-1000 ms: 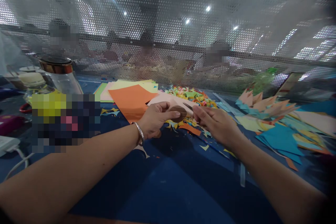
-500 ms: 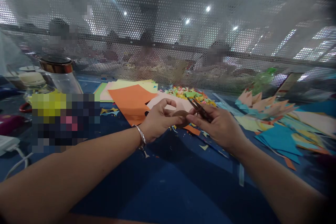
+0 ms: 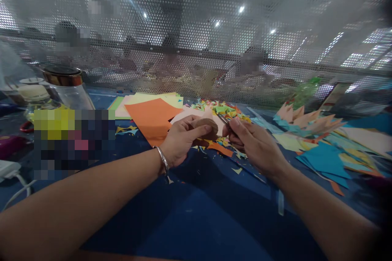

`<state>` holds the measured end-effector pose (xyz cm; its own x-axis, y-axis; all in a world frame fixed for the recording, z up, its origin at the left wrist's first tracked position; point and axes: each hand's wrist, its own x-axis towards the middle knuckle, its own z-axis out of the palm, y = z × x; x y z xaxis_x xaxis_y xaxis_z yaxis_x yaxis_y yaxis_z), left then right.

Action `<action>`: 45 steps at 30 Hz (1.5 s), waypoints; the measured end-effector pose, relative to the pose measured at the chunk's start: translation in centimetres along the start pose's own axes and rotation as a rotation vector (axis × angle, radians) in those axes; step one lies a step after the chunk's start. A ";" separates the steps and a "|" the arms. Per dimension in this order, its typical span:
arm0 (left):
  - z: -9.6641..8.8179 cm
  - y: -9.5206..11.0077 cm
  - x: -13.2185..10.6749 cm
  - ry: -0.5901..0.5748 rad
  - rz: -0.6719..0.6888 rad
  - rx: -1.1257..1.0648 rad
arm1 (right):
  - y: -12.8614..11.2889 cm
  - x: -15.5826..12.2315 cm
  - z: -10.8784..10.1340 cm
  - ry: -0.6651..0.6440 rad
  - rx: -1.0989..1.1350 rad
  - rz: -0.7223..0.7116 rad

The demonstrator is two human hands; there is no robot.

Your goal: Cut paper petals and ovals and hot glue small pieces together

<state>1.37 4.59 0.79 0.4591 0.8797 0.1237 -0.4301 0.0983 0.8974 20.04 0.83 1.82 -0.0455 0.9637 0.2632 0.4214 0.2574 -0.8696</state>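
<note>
Sitting between the thumb and fingers of the left hand (image 3: 180, 140), a round brown piece (image 3: 207, 122) is pinched. Some of it is covered by the thumb. In the curled fingers of the right hand (image 3: 255, 144), a thin dark tool (image 3: 224, 120) is gripped. Its tip is pointed up and to the left, just beside the brown piece; whether the two are touching cannot be told. What kind of tool it is cannot be told either, as much of it is hidden by the right fingers.

A shiny bracelet (image 3: 164, 159) is worn on the wrist behind the left fingers. Past the left fingers, a big orange sheet (image 3: 150, 120) is spread over the blue table (image 3: 196, 216). Beyond the right fingers, lots of little paper scraps (image 3: 226, 109) are heaped up. An orange scrap (image 3: 221, 149) can be seen between the two hands, a bit nearer than the fingers. Off to the right of the right fingers, blue papers (image 3: 323, 157) are piled, and behind them pink and blue folded points (image 3: 306, 121) are lined up. Well to the left of the left fingers, a jar (image 3: 70, 94) is topped with a shiny brown lid.
</note>
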 end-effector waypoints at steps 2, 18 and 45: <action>0.0 0.0 0.0 -0.005 0.028 0.011 | 0.1 0.1 0.1 -0.014 -0.056 -0.001; -0.3 -0.2 -0.1 -0.030 0.048 0.114 | -0.1 0.1 0.3 -0.068 -0.148 -0.002; -0.2 0.3 -0.3 -0.073 0.067 0.234 | 0.0 0.2 -0.1 -0.053 -0.264 -0.074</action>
<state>0.95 4.44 0.92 0.4945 0.8438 0.2085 -0.2732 -0.0769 0.9589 20.07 0.99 1.92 -0.1291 0.9472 0.2934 0.6364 0.3060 -0.7081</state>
